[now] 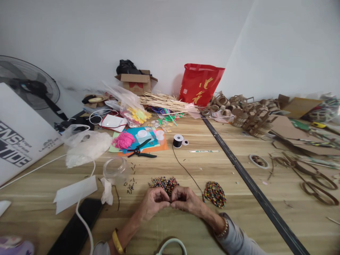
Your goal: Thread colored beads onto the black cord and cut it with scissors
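Note:
My left hand and my right hand rest close together on the wooden table, fingers curled and pinched against each other at the tips. What they pinch is too small to make out. Just beyond them lies a pile of multicoloured beads, and a beaded disc lies to the right of my right hand. A thin black thread runs from a black spool toward my right hand.
A clear jar, black pliers, pink yarn and coloured paper sit mid-table. A dark phone and white paper lie at the left. Bamboo sticks, a red bag, cardboard pieces and a fan line the back.

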The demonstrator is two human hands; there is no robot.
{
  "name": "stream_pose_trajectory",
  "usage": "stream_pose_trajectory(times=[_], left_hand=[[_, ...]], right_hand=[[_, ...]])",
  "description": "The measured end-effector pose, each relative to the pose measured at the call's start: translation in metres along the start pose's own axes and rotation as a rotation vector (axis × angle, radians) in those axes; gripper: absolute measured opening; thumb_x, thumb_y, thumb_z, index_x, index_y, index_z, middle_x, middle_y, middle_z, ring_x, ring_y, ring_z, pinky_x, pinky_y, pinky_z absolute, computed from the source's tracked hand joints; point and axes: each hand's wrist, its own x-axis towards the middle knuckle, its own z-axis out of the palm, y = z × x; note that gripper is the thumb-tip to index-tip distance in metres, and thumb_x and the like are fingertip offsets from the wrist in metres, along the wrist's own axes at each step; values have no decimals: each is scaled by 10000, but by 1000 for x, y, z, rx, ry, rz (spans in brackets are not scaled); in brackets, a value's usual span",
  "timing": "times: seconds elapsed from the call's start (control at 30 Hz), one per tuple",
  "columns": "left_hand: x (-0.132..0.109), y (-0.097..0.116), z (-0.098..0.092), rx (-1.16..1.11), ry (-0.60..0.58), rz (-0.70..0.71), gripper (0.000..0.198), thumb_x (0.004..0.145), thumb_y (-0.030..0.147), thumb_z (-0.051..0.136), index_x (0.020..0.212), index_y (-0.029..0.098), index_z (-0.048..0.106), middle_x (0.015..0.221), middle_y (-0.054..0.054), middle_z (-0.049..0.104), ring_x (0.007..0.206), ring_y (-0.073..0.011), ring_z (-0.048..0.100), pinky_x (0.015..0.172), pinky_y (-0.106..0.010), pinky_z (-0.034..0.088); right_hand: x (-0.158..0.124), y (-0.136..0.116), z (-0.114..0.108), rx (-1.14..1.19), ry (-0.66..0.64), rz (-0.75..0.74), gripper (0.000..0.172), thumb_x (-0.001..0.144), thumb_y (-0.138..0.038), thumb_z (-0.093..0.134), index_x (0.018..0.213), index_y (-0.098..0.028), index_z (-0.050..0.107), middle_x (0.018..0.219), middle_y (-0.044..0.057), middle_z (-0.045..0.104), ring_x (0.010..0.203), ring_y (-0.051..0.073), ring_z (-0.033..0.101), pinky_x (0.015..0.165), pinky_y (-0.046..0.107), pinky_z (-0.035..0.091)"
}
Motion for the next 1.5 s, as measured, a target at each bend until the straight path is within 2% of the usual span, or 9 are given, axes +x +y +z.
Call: stream_pose_trajectory(times=[0.27,0.5,0.73,0.87,1.0,1.23,1.33,1.5], left_hand=[[3,-8,-2,16,10,20,199,502,220,802,582,122,648,565,-5,642,539,-114,524,545,-222,384],[1,-2,-5,48,-44,29,226,557,320,793,620,130,689,590,-17,651,561,-130,522,560,-238,381],[3,-5,-9,96,-92,174,294,643,425,745,638,136,688,629,-25,617,617,-149,514,599,-253,391],[1,-2,-9,110,-114,285,300,694,430,719,654,134,686,672,-40,605,675,-165,527,642,-265,402],[0,-4,-7,170,-73,357,255,736,390,694,675,142,698,685,-41,610,677,-166,534,645,-266,405],[0,-7,-4,279,5,430,258,753,391,670,662,151,698,661,-42,619,658,-171,544,647,-271,414],[-1,-1,-6,232,-2,404,259,748,385,676,652,145,683,655,-37,604,667,-171,534,654,-270,411],[-6,13,-7,112,0,278,247,733,368,679,643,140,647,656,-15,550,666,-157,488,638,-254,387]], right_hand=[[-1,-2,1,-8,6,12,399,687,-499,729,717,-139,560,623,-38,483,553,79,395,513,207,303],[-2,-3,1,14,6,8,404,698,-516,713,741,-139,575,633,-32,498,553,76,398,505,200,300],[-5,-8,-3,-14,54,-33,458,779,-604,584,751,-147,576,611,-23,472,520,84,400,467,201,299],[-4,-16,-5,-79,126,-157,455,811,-597,547,739,-150,593,707,25,521,655,135,470,582,248,373],[-3,-15,-3,-75,148,-229,391,805,-542,596,750,-155,608,735,37,552,712,157,498,661,277,397],[-3,0,2,-101,67,-189,306,783,-467,649,764,-163,617,715,18,548,674,142,493,628,260,400],[-3,-1,1,-153,52,-213,301,804,-463,612,743,-169,587,726,21,546,686,146,490,642,266,400],[-1,-11,-2,-122,80,-301,379,843,-502,537,653,-175,513,768,50,559,752,173,507,689,290,401]])
